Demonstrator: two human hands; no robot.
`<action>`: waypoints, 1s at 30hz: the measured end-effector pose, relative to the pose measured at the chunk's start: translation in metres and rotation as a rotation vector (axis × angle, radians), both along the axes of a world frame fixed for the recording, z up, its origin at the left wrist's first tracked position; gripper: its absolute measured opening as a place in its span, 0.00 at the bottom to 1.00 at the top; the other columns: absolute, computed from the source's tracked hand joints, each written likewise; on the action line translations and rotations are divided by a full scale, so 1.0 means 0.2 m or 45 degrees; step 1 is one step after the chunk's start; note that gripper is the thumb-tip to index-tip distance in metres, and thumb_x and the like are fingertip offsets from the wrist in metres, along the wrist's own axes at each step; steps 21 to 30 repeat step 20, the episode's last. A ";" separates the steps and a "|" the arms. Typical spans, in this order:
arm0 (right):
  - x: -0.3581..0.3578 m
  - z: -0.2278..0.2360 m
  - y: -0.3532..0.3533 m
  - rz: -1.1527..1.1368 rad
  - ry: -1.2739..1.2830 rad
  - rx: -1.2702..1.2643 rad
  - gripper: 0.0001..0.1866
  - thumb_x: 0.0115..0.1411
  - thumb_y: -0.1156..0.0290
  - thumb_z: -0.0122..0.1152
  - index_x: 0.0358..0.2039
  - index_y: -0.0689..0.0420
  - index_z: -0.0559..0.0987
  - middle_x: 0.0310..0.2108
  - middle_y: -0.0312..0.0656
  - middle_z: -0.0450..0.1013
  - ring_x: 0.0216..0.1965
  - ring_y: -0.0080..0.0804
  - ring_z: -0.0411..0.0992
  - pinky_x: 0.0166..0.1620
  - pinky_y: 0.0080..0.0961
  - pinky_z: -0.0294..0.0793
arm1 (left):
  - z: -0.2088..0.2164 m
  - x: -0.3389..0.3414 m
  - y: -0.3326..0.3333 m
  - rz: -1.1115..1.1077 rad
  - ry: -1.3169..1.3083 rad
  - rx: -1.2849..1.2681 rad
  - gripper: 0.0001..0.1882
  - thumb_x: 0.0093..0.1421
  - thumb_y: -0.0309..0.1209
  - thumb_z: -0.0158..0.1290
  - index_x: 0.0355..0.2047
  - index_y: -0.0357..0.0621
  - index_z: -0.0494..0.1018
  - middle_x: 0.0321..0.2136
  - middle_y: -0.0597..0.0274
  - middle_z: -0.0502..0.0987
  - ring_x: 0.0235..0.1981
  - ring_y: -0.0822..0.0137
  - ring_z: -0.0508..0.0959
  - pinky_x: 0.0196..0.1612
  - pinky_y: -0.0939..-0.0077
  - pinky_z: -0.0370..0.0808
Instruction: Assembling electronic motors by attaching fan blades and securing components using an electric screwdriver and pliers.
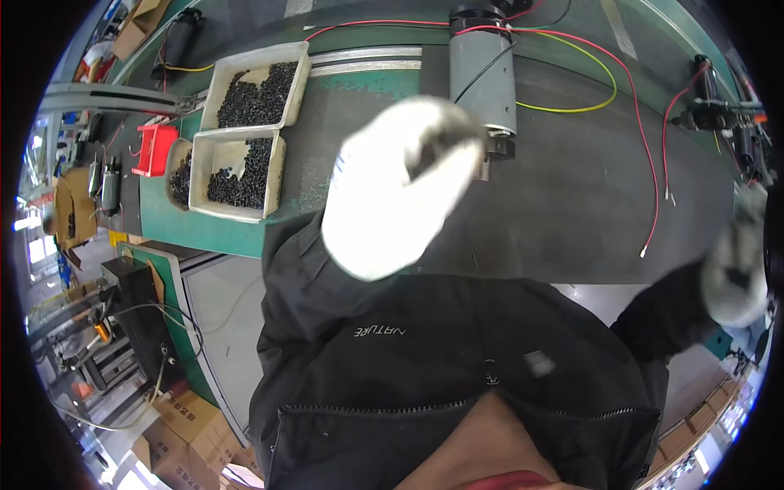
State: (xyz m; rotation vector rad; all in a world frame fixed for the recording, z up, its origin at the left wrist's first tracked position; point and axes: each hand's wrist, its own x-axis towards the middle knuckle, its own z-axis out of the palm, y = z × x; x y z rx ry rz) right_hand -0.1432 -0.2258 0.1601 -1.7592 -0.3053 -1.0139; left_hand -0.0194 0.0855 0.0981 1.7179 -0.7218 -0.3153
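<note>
My left hand (400, 192), in a white glove, is raised over the near side of the bench, in front of my chest. Its fingers look curled inward around a dark patch; blur and glare hide whether anything is in them. Just beyond it, to the right, a grey cylindrical motor (482, 86) lies with its shaft end toward me. Out at the far right is my gloved right hand (735, 273), smeared by motion so that its fingers cannot be read. A dark motor-like part with wires (709, 116) lies beyond that hand.
Two white bins (283, 175) (300, 69) of small black parts stand on the bench's left, beside a round container (178, 196) and a red bin (155, 151). Red wires (645, 163) and a yellow-green wire (608, 94) trail across the right. Cardboard boxes (192, 429) sit lower left.
</note>
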 end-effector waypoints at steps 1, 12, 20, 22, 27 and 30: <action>-0.03 -0.12 0.10 -0.280 0.128 0.109 0.23 0.44 0.86 0.50 0.45 0.71 0.73 0.42 0.51 0.71 0.40 0.37 0.70 0.45 0.31 0.70 | 0.01 -0.01 -0.06 0.163 0.323 -0.213 0.08 0.58 0.26 0.51 0.35 0.34 0.72 0.37 0.53 0.77 0.31 0.73 0.74 0.35 0.78 0.72; 0.20 -0.15 0.40 -0.399 0.309 -1.185 0.33 0.32 0.82 0.62 0.46 0.54 0.78 0.40 0.45 0.72 0.40 0.39 0.69 0.44 0.30 0.71 | 0.00 -0.02 -0.20 0.142 1.044 -0.929 0.12 0.61 0.31 0.52 0.40 0.34 0.71 0.37 0.53 0.76 0.21 0.81 0.63 0.24 0.84 0.63; 0.26 -0.15 0.39 -0.362 0.298 -1.265 0.33 0.33 0.81 0.60 0.47 0.52 0.78 0.42 0.43 0.72 0.42 0.40 0.68 0.47 0.33 0.70 | -0.02 -0.01 -0.16 0.218 0.877 -0.717 0.12 0.61 0.28 0.51 0.40 0.31 0.69 0.34 0.52 0.76 0.16 0.80 0.62 0.23 0.83 0.62; 0.26 -0.15 0.39 -0.362 0.298 -1.265 0.33 0.33 0.81 0.60 0.47 0.52 0.78 0.42 0.43 0.72 0.42 0.40 0.68 0.47 0.33 0.70 | -0.02 -0.01 -0.16 0.218 0.877 -0.717 0.12 0.61 0.28 0.51 0.40 0.31 0.69 0.34 0.52 0.76 0.16 0.80 0.62 0.23 0.83 0.62; 0.26 -0.15 0.39 -0.362 0.298 -1.265 0.33 0.33 0.81 0.60 0.47 0.52 0.78 0.42 0.43 0.72 0.42 0.40 0.68 0.47 0.33 0.70 | -0.02 -0.01 -0.16 0.218 0.877 -0.717 0.12 0.61 0.28 0.51 0.40 0.31 0.69 0.34 0.52 0.76 0.16 0.80 0.62 0.23 0.83 0.62; 0.26 -0.15 0.39 -0.362 0.298 -1.265 0.33 0.33 0.81 0.60 0.47 0.52 0.78 0.42 0.43 0.72 0.42 0.40 0.68 0.47 0.33 0.70 | -0.02 -0.01 -0.16 0.218 0.877 -0.717 0.12 0.61 0.28 0.51 0.40 0.31 0.69 0.34 0.52 0.76 0.16 0.80 0.62 0.23 0.83 0.62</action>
